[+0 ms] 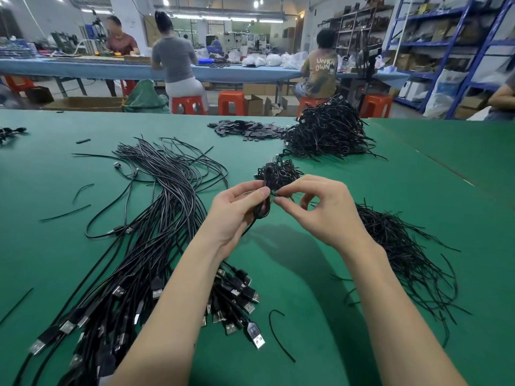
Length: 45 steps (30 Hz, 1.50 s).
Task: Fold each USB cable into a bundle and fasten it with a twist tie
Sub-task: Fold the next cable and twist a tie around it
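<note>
Left hand (237,207) grips folded cable bundle (263,210); right hand (312,207) pinches twist tie (276,194). Bundle may spring loose if tie slips.

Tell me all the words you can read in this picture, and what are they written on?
"UNKN OWN" stands in pale letters on the back of the olive T-shirt of the person seated at the far table.
Any print on the boxes on the blue shelves is too blurred to read.
The USB plugs show no readable marking.
</note>
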### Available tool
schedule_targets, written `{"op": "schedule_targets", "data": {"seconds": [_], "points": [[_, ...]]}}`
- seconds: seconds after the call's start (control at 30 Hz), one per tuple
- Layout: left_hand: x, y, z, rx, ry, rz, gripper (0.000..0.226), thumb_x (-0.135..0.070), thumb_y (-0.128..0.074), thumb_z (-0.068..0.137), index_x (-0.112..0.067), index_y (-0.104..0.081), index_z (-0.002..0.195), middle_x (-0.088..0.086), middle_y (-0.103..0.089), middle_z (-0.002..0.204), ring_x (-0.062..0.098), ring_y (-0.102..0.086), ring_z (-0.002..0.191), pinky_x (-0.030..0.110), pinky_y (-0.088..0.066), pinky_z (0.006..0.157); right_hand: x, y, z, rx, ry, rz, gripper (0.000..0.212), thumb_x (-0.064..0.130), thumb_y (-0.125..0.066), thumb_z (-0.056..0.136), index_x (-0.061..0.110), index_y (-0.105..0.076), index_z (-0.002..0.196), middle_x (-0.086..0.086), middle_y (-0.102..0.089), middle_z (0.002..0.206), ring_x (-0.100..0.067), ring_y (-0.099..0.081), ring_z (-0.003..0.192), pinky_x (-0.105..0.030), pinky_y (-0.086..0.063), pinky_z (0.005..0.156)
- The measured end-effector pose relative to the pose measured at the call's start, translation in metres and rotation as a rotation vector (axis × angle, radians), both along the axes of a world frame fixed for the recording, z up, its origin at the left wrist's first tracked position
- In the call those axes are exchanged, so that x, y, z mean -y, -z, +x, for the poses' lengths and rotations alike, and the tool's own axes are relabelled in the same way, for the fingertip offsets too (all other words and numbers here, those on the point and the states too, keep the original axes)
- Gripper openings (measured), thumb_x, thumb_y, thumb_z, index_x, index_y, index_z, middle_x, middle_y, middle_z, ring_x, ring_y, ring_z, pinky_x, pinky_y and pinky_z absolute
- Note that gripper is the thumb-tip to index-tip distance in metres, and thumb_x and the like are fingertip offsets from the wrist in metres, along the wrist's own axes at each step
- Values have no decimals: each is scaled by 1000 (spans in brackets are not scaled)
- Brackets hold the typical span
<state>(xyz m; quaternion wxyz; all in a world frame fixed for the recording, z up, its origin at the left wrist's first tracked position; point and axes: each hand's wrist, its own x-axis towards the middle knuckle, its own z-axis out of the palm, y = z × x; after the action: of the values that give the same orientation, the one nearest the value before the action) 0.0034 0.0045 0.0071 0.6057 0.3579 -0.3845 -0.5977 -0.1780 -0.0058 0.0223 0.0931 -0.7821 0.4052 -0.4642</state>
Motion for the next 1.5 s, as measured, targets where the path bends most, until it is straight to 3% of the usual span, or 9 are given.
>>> {"op": "schedule_targets", "data": {"seconds": [0.07,0.2,0.27,0.4,0.57,0.67,0.87,1.07,1.5], "points": [[-1,0,-1,2,-3,-25,30,-11,-77,75,-8,-69,104,4,-75,85,10,-69,74,19,-55,70,1,1,6,106,24,158,10,32,-79,84,29,-79,75,15,-73,77,-10,-59,56,-26,-49,60],[-3,-1,-4,31,-20,-63,32,-16,-78,71,-10,-70,101,2,-76,84,9,-69,73,18,-54,68,-3,-3,18,768,-232,1085,26,21,-72,87,18,-78,62,4,-67,69,-3,-46,47,-13,-27,37],[-2,0,-4,44,-37,-40,26,-12,-78,75,-10,-71,100,1,-75,82,8,-69,71,18,-54,66,-1,2,16,701,-242,1033,18,23,-73,89,19,-78,73,6,-70,75,-4,-50,50,-13,-32,40],[1,4,3,6,-59,24,18,-5,-72,84,-6,-69,102,4,-74,79,10,-68,69,18,-55,67,2,8,4,175,-120,251,24,25,-81,84,34,-72,105,15,-73,94,-8,-64,68,-9,-42,62],[0,4,6,45,-24,31,33,-15,-80,72,-7,-71,103,5,-74,82,11,-68,71,20,-54,69,4,11,1,-11,-44,32,12,30,-79,86,37,-75,95,24,-71,91,-12,-64,67,-11,-36,61],[-1,5,5,60,-21,15,29,-15,-80,73,-10,-72,100,4,-75,84,11,-70,74,19,-55,71,3,10,4,99,-10,151,5,31,-80,85,33,-78,81,22,-73,81,-6,-61,63,-11,-39,59],[-3,4,-1,87,-59,-38,29,-21,-82,67,-16,-74,94,2,-77,87,9,-70,76,17,-54,69,-1,6,22,897,-306,1185,14,12,-70,89,15,-66,76,3,-66,70,-4,-51,50,-12,-32,39],[1,4,7,84,-77,41,16,-11,-76,82,-10,-72,97,2,-74,77,9,-65,67,18,-53,65,2,19,15,200,-158,200,25,14,-78,86,34,-71,99,15,-72,85,-4,-64,67,-9,-44,59],[-2,7,6,160,-43,90,13,-11,-77,82,-10,-74,95,5,-72,79,11,-63,65,20,-53,66,4,19,1,-72,-65,-50,11,47,-73,85,40,-73,94,23,-68,86,-7,-66,70,-28,-54,60]]}}
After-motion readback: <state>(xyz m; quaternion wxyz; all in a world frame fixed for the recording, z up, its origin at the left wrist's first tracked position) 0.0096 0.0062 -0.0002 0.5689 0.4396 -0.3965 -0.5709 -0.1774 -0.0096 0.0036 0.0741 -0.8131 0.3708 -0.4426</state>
